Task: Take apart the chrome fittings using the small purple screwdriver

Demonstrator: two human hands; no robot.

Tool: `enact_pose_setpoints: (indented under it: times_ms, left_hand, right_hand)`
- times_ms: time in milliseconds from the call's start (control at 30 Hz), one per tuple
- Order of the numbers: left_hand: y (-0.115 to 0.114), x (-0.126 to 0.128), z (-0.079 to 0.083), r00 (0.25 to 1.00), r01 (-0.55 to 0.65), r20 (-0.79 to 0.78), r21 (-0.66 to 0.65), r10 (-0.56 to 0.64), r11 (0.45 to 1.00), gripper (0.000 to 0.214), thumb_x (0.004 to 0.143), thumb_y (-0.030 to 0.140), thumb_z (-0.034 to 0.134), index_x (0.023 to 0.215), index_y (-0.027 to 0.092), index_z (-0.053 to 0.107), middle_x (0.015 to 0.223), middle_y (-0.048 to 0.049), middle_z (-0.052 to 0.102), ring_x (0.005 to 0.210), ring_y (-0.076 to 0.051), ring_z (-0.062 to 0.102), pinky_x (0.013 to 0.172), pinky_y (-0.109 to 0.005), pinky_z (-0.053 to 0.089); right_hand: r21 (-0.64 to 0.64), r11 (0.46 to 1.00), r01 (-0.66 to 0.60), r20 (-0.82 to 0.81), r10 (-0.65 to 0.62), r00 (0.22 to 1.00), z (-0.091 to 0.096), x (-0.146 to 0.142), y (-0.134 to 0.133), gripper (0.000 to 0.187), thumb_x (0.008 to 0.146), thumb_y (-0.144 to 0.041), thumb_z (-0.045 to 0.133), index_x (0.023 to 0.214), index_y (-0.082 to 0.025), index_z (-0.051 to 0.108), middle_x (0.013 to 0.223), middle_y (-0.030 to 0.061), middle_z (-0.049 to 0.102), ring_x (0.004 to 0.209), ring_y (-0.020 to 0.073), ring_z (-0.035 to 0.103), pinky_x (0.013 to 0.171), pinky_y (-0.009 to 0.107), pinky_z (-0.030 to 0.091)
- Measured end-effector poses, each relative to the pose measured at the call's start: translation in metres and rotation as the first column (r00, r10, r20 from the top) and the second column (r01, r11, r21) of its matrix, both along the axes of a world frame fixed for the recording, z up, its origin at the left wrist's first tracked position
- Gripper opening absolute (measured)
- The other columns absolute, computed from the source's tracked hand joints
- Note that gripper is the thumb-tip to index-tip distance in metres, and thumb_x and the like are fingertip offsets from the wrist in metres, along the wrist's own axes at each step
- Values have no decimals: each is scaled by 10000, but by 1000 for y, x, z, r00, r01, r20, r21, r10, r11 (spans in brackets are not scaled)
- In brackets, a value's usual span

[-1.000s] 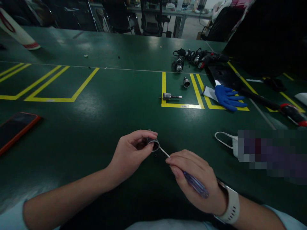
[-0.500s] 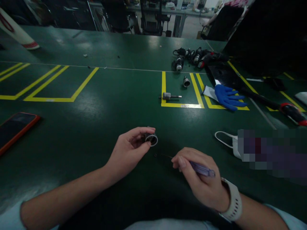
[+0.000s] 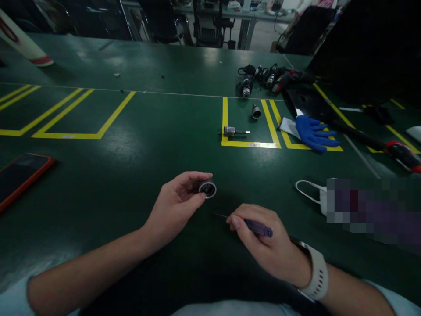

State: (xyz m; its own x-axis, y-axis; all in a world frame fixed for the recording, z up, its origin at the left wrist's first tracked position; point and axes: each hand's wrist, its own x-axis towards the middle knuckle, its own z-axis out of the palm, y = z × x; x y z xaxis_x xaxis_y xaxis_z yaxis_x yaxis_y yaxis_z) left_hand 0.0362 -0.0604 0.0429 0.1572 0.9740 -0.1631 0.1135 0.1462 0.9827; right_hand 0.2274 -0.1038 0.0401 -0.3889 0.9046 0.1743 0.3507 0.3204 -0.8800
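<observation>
My left hand (image 3: 179, 199) pinches a short metal cylinder (image 3: 208, 188), its hollow round end turned toward me. In my right hand (image 3: 259, 232) is a screwdriver with a translucent purple handle (image 3: 258, 228) and a thin shaft (image 3: 222, 215). The shaft's tip meets a tiny dark ring (image 3: 214, 213) on the green tabletop, just below the metal cylinder; whether the ring is on the tip or only touched by it, I cannot tell.
Beyond my hands, a metal part with a thin shaft (image 3: 234, 131) and a metal cup (image 3: 256, 112) lie within yellow tape. A blue glove (image 3: 314, 131), black power tools (image 3: 271, 79) and a white mask strap (image 3: 307, 188) are to the right. A phone (image 3: 24, 175) lies left.
My right hand has moved left, bringing the screwdriver tip up to the tiny ring. My left hand has tilted the metal cylinder slightly, showing more of its inside.
</observation>
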Motion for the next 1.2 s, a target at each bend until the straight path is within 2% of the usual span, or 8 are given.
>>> enact_pose_setpoints:
  times_ms: [133,233,400,467,533,800,1033,1200]
  left_hand:
    - [0,-1,-2,999,-6,33,-12,6,1000,268,737,108,649,991,194,647,1102,-15,670,958,-133,646,843,-222,516]
    - [0,-1,-2,999,7,43,-40,-6,999,255,741,123,654,985,195,644,1036,-8,689,924,-130,653,817,-219,521]
    - [0,-1,-2,999,-9,48,-64,12,998,238,742,150,669,975,188,635,953,-3,706,892,-121,657,818,-216,516]
    - [0,-1,-2,998,-19,54,-64,22,998,237,743,147,669,973,189,632,984,-5,701,913,-124,653,827,-222,520]
    - [0,-1,-2,999,-12,49,-64,16,998,232,747,148,666,972,192,635,1008,-7,697,935,-129,649,832,-226,524]
    - [-3,3,2,999,14,49,-69,-11,998,253,726,132,657,977,166,659,1004,-26,712,929,-148,663,850,-249,536]
    - [-5,5,2,999,51,-8,-31,-51,998,290,722,163,667,1013,157,665,1020,-46,715,938,-172,667,859,-278,542]
    - [-4,6,2,996,24,-89,37,-21,999,231,729,170,649,957,161,690,1023,-55,715,929,-188,671,814,-283,558]
  right_hand:
    - [-10,1000,22,38,-22,999,4,2,0,289,912,-195,429,660,-143,560,590,11,547,544,111,514,535,261,373]
    - [-75,996,52,-21,-53,998,2,2,0,292,915,-207,439,660,-145,569,593,3,546,541,100,513,525,242,381]
    - [-255,965,55,-302,-134,944,-10,0,-2,246,921,-248,476,747,-161,627,638,4,595,539,93,530,492,213,426]
    - [-246,968,54,-436,-160,885,-13,2,-4,235,931,-256,467,792,-185,642,678,5,609,565,101,541,500,221,443]
    - [-177,982,69,-514,-152,844,-13,4,-6,219,937,-246,455,856,-210,655,731,12,627,626,119,563,531,241,462]
    - [49,991,124,-304,-104,947,-5,3,-5,197,883,-103,499,977,-183,653,861,39,664,763,135,621,690,282,507]
    - [120,986,117,-228,-87,970,-4,1,-5,218,865,-87,513,1014,-175,645,895,56,675,827,163,633,732,311,519]
    - [154,985,82,-202,-50,978,-2,-1,-3,210,866,-91,506,1014,-153,642,877,70,677,833,167,636,728,310,527]
